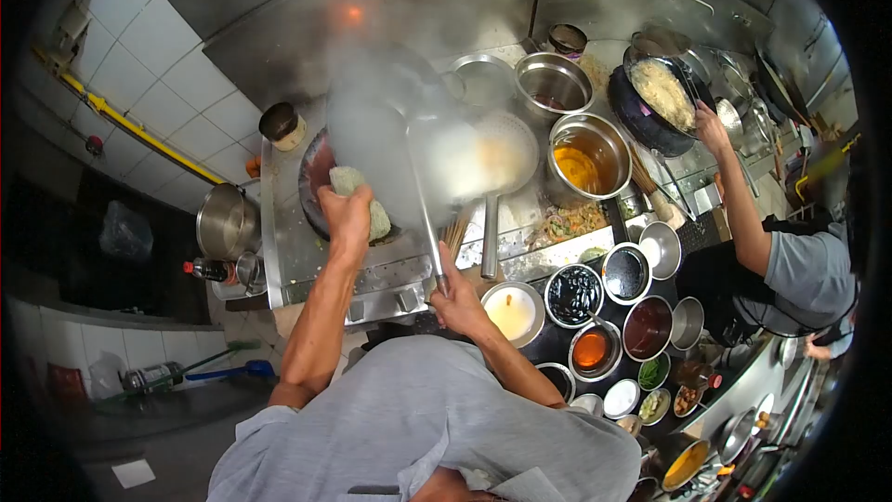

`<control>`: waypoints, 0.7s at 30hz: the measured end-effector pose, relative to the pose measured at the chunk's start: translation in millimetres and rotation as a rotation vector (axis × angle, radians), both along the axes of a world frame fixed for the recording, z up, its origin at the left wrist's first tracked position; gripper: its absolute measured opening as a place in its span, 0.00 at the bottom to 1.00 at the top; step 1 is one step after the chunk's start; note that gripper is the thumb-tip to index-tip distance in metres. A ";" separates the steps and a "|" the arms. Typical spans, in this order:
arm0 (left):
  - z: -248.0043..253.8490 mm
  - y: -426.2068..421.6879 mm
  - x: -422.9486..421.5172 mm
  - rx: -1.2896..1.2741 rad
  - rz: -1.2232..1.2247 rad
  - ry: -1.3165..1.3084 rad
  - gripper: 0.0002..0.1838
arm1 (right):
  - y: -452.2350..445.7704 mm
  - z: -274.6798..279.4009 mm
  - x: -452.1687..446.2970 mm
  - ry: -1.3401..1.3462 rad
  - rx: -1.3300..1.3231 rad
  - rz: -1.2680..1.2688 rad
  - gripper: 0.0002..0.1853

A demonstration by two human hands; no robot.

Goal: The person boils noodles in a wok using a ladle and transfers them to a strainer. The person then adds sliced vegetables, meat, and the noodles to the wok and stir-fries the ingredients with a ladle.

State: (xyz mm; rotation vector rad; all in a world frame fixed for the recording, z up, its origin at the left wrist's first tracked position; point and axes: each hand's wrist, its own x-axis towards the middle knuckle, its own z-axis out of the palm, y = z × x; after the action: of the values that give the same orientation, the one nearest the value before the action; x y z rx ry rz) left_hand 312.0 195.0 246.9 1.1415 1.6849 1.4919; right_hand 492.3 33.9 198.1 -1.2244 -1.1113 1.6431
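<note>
Reaching forward with the left hand (346, 216), clenched on a pale cloth (378, 220) beside the steam-veiled wok (409, 70); angling inward with the right hand (458, 302), nearer the body, closed around a long-handled utensil (423, 200).

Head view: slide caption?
Steam billows over a wok; left hand grips a cloth, right hand a long metal handle.

Steel stove counter (290, 265) (food scraps (569, 223) strewn near the front) under metal pots (556, 80).
</note>
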 end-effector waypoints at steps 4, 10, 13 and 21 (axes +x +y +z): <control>37.2 -10.7 8.8 -0.086 0.054 0.126 0.30 | -1.7 4.8 -7.9 0.031 0.007 -0.018 0.48; 54.2 -27.1 -9.4 -0.007 0.077 0.432 0.33 | 0.6 14.8 -13.1 0.056 0.058 -0.027 0.48; 32.9 -22.4 -45.1 0.070 0.102 0.347 0.32 | 13.3 18.5 -0.6 0.055 -0.016 -0.012 0.48; -63.9 -64.1 -160.5 -0.165 0.260 -0.488 0.15 | 106.5 -37.4 62.8 -0.270 0.131 -0.248 0.43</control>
State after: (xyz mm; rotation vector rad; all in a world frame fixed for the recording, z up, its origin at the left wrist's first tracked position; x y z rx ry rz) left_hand 151.6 130.9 182.9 0.4317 1.6075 1.5905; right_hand 555.0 140.5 160.8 -1.4632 -1.1565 1.2270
